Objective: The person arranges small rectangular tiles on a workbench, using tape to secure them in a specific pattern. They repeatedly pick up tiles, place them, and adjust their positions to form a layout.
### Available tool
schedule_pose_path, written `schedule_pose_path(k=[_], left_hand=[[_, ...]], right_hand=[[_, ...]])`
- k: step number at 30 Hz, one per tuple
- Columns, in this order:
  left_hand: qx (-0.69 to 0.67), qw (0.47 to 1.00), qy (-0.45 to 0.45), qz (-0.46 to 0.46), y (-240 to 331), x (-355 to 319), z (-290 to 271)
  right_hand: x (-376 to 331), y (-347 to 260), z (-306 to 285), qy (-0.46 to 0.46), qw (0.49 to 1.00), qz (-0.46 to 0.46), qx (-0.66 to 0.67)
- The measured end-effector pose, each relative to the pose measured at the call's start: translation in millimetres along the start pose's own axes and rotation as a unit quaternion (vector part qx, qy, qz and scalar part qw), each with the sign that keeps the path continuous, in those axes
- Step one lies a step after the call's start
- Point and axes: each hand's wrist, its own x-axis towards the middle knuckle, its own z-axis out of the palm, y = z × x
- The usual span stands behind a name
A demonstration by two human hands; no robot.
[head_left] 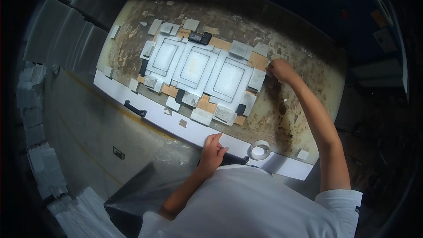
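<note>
My right hand (281, 70) reaches to the far right corner of a panel assembly, its fingers pinched together beside a brown cardboard strip (258, 61). What they hold, if anything, is too small to make out. Three white framed panels (193, 67) lie side by side on the worktable, with pale blocks (241, 49) and black blocks (196, 38) around their edges. Close to my body, my left hand (212, 153) hovers by the table's front edge, fingers loosely bent and thumb apart, with nothing seen in it. A roll of white tape (260, 150) rests to its right.
The worktable (304, 97) has a stained, worn top and a white front face with a black handle (135, 109). Stacked grey sheets (57, 35) stand at the left. Wrapped white bundles (83, 213) and dark plastic sheeting (136, 185) lie at the lower left.
</note>
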Motion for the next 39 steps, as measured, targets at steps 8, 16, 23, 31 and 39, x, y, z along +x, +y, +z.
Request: schedule_pose_path(k=[8,16,23,31,39], left_hand=[[-0.062,0.998,0.031,0.001,-17,-27,8],[0.029,0.991,-0.055,0.12,18,-11,-25],[0.06,0.979,-0.118,0.153,-6,-23,-42],[0.094,0.96,-0.199,0.171,-29,-45,-80],[0.036,0.956,-0.266,0.122,-59,-65,-119]], right_hand=[[-6,6,30,0.117,0.99,-0.047,-0.067],[-59,-6,23,0.191,0.97,0.009,0.151],[-286,-26,119,0.086,0.96,0.228,0.139],[-307,-86,208,0.11,0.908,0.379,0.141],[-352,-171,209,0.272,0.872,0.193,0.36]])
